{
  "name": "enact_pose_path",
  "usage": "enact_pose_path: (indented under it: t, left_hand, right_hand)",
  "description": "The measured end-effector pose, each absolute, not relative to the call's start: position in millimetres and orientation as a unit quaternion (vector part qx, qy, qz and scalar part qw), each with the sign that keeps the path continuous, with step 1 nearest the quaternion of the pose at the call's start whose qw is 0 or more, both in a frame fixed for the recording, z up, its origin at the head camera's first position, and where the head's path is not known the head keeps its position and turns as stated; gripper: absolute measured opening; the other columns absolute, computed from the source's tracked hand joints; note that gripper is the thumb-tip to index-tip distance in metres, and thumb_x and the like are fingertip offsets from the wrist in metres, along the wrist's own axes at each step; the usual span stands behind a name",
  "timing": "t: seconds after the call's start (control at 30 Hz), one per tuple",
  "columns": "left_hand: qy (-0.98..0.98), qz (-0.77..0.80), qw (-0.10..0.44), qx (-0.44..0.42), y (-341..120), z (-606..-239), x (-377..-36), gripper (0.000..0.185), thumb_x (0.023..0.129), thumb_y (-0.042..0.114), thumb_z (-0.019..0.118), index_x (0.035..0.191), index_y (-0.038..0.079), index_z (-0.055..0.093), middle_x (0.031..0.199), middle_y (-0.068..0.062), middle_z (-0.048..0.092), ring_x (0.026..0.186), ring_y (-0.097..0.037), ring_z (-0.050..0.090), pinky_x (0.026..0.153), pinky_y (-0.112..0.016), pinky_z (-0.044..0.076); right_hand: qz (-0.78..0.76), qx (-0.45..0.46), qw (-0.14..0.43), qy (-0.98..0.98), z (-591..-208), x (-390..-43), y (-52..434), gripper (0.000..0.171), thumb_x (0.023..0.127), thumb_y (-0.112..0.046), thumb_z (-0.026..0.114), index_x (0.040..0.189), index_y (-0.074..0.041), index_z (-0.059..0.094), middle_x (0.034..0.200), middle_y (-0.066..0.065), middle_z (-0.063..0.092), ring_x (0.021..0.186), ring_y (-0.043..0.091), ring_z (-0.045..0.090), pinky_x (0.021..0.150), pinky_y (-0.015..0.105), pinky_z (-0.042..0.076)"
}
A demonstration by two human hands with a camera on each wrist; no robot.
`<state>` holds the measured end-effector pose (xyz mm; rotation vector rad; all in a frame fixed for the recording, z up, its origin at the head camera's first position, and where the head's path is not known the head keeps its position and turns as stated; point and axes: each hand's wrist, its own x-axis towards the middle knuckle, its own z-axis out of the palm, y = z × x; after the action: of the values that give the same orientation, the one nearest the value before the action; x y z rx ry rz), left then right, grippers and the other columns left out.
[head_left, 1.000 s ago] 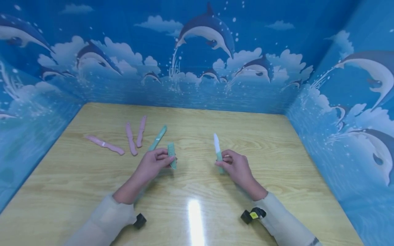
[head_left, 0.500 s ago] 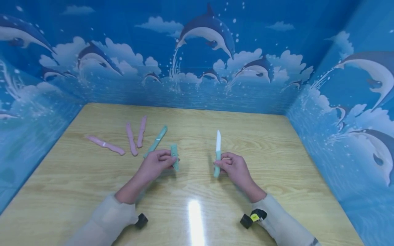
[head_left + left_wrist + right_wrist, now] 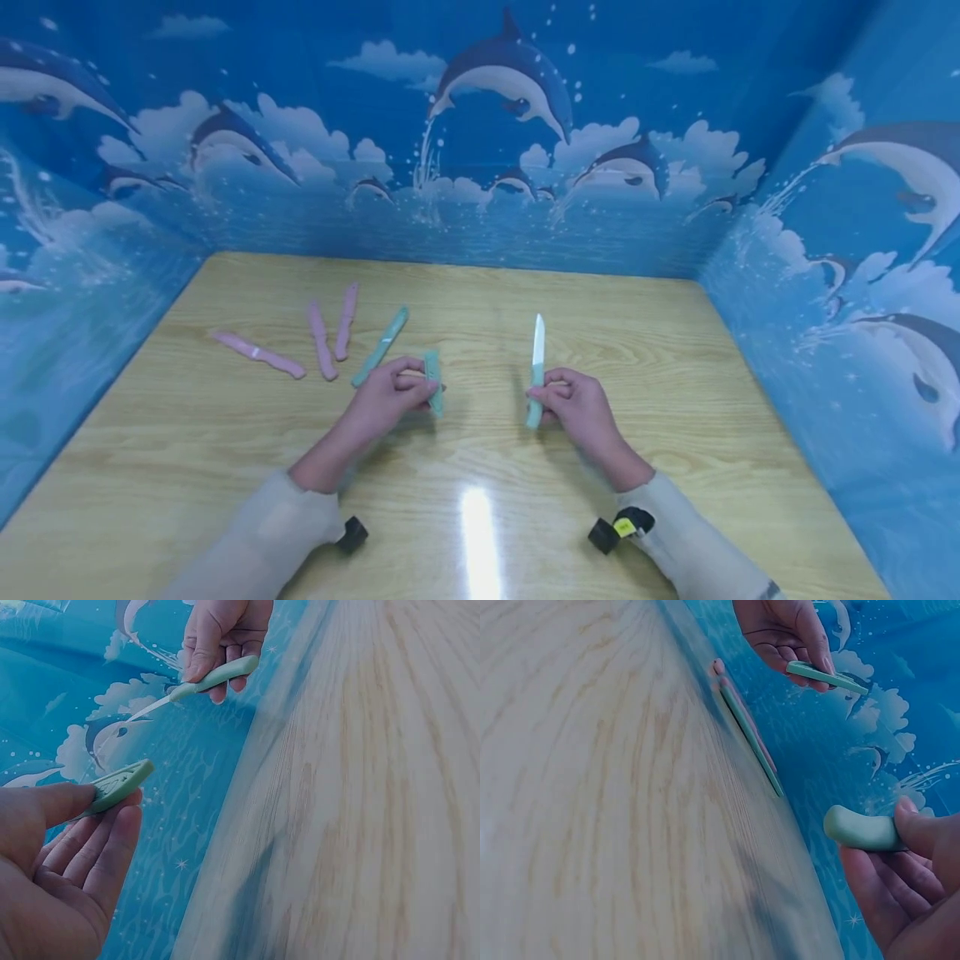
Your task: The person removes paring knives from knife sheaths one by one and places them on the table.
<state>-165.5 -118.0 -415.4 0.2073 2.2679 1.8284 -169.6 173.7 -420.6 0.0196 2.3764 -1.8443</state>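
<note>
My left hand [image 3: 388, 393] pinches a green knife sheath [image 3: 433, 385] between thumb and fingers, above the table. In the left wrist view the sheath [image 3: 120, 784] shows a grooved side. Across from it, my right hand [image 3: 579, 406] grips a small knife [image 3: 537, 350] by its green handle, the bare white blade pointing away from me. The right wrist view shows the rounded butt of the handle [image 3: 864, 829]; the blade is hidden there. A gap separates knife and sheath. Beyond my left hand lies another green knife [image 3: 381, 346], covered by its sheath.
On the left of the wooden table [image 3: 675, 350] lie a pink sheathed knife [image 3: 257, 353], a second pink knife [image 3: 321, 340] and a third pink knife [image 3: 346, 321]. A blue dolphin-print backdrop [image 3: 480, 217] encloses the table's back and sides.
The knife has turned more upright and its blade tip has moved right. My left hand has shifted slightly right with the sheath, which has turned edge-on. The knives on the table have stayed put.
</note>
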Motion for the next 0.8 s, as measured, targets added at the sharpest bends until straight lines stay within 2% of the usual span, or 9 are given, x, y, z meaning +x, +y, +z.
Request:
enact_pose_path:
  t: [0.13,0.3,0.53,0.67,0.8]
  left_hand:
    - [0.767,0.630,0.103,0.069,-106.3,-417.9,-173.5,0.029,0.094,0.015,0.066,0.116,-0.003,0.057,0.100,-0.014,0.072,0.082,-0.022,0.070,0.080,-0.039,0.059]
    - [0.759,0.641,0.100,0.051,-93.0,-416.2,-183.1,0.028,0.093,0.012,0.067,0.115,-0.003,0.058,0.099,-0.012,0.063,0.081,-0.020,0.068,0.080,-0.039,0.059]
    - [0.770,0.628,0.108,0.037,-79.5,-407.9,-198.9,0.034,0.093,0.020,0.068,0.119,0.000,0.062,0.103,-0.013,0.071,0.088,-0.024,0.070,0.081,-0.036,0.058]
    - [0.761,0.638,0.111,0.026,-68.3,-406.9,-209.6,0.032,0.093,0.019,0.068,0.118,-0.001,0.063,0.102,-0.014,0.072,0.089,-0.028,0.070,0.079,-0.035,0.059]
    - [0.759,0.641,0.112,0.029,-53.6,-409.7,-220.5,0.028,0.093,0.016,0.067,0.114,-0.001,0.065,0.099,-0.014,0.070,0.086,-0.029,0.070,0.080,-0.037,0.059]
  right_hand:
    - [-0.599,0.006,0.054,0.799,-419.5,-174.0,177.2,0.024,0.087,-0.013,0.074,0.101,0.004,0.064,0.084,0.011,0.074,0.072,0.016,0.070,0.069,0.040,0.060]
    - [-0.589,-0.007,0.043,0.807,-419.5,-179.8,181.7,0.027,0.087,-0.015,0.074,0.103,0.004,0.064,0.088,0.010,0.070,0.072,0.014,0.068,0.068,0.040,0.060]
    - [-0.549,-0.007,0.016,0.836,-411.8,-187.2,190.0,0.027,0.087,-0.020,0.075,0.100,0.002,0.066,0.089,0.010,0.063,0.075,0.017,0.065,0.070,0.038,0.060]
    - [-0.533,-0.005,0.006,0.846,-407.7,-195.5,194.8,0.026,0.087,-0.020,0.075,0.099,0.002,0.067,0.086,0.010,0.065,0.075,0.018,0.064,0.073,0.041,0.060]
    - [-0.524,0.005,0.004,0.852,-406.4,-203.4,200.5,0.026,0.088,-0.019,0.074,0.101,0.003,0.067,0.087,0.010,0.066,0.073,0.013,0.064,0.075,0.041,0.059]
